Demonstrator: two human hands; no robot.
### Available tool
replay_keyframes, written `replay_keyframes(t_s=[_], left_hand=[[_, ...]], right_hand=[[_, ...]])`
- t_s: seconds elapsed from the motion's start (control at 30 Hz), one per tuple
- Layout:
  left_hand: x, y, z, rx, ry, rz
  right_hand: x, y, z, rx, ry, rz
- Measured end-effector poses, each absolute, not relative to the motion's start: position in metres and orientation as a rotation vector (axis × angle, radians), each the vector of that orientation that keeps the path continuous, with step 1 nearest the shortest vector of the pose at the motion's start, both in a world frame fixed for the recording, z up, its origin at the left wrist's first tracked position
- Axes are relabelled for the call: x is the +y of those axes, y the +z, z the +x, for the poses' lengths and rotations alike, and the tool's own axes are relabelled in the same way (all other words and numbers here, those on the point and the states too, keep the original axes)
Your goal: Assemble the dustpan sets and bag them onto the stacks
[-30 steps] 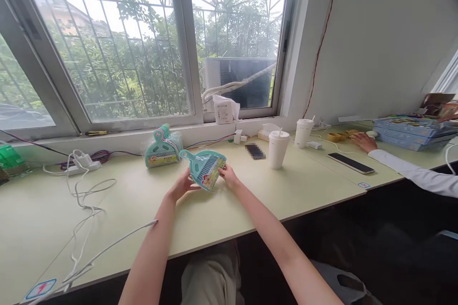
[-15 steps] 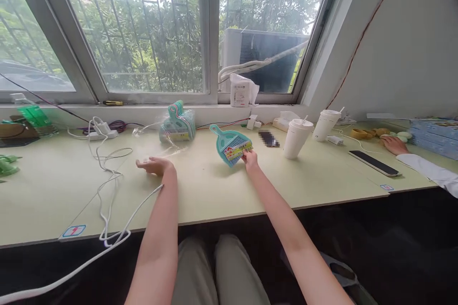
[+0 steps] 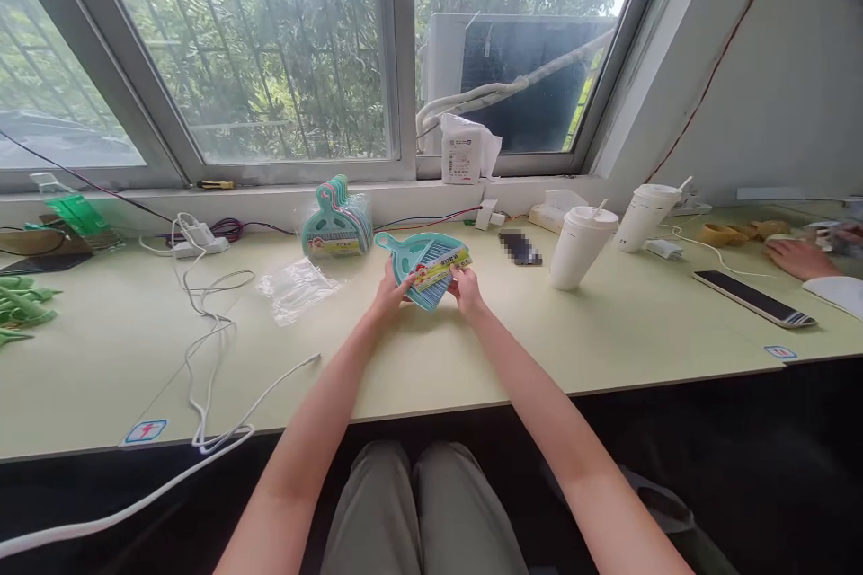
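A teal mini dustpan and brush set (image 3: 419, 253) with a yellow printed label (image 3: 437, 271) is held just above the table, its looped handle pointing left. My left hand (image 3: 391, 287) grips its left edge, thumb on the front. On the right, my right hand (image 3: 467, 287) pinches the lower right side beside the label. Behind and to the left, a stack of similar dustpans (image 3: 337, 220) in several colours stands in clear wrapping. A crumpled clear plastic bag (image 3: 297, 287) lies flat left of my hands.
White cables (image 3: 209, 332) run across the left of the table. Two white cups (image 3: 580, 247) with straws and a blurred phone (image 3: 520, 249) are to the right. Farther right lies a dark phone-like slab (image 3: 751, 296), near another person's hand (image 3: 802, 259). Green pieces (image 3: 27, 305) lie far left.
My left hand has left the plastic bag, now lying on the table, and moved right to grip the dustpan set. My right hand keeps its hold. The other person's hand has shifted.
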State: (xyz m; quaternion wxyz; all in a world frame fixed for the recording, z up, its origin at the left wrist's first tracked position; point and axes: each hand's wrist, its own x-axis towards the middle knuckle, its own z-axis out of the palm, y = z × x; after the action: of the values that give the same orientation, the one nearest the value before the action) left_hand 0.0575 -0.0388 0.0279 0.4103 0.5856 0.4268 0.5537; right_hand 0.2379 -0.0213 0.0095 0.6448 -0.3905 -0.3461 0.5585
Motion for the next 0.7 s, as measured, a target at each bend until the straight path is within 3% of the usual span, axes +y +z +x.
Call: replay_keyframes(t_s=[0.2, 0.37, 0.5, 0.6, 0.7], left_hand=[[-0.004, 0.016, 0.034, 1.116, 1.615, 1.463], [0.0, 0.018, 0.021, 1.198, 1.588, 1.428], [-0.005, 0.015, 0.026, 1.231, 1.403, 1.488], [-0.008, 0.012, 0.035, 1.183, 1.246, 1.532], [-0.015, 0.011, 0.049, 1.155, 1.153, 1.68]], right_hand=[[-0.013, 0.012, 0.255, -0.91, 1.253, -1.278], [-0.008, 0.012, 0.277, -0.516, 1.218, -1.062], [-0.017, 0.018, 0.276, -0.608, 1.236, -1.093], [-0.028, 0.023, 0.256, -1.001, 0.989, -1.231], [-0.039, 0.023, 0.234, -1.484, 0.474, -1.274]])
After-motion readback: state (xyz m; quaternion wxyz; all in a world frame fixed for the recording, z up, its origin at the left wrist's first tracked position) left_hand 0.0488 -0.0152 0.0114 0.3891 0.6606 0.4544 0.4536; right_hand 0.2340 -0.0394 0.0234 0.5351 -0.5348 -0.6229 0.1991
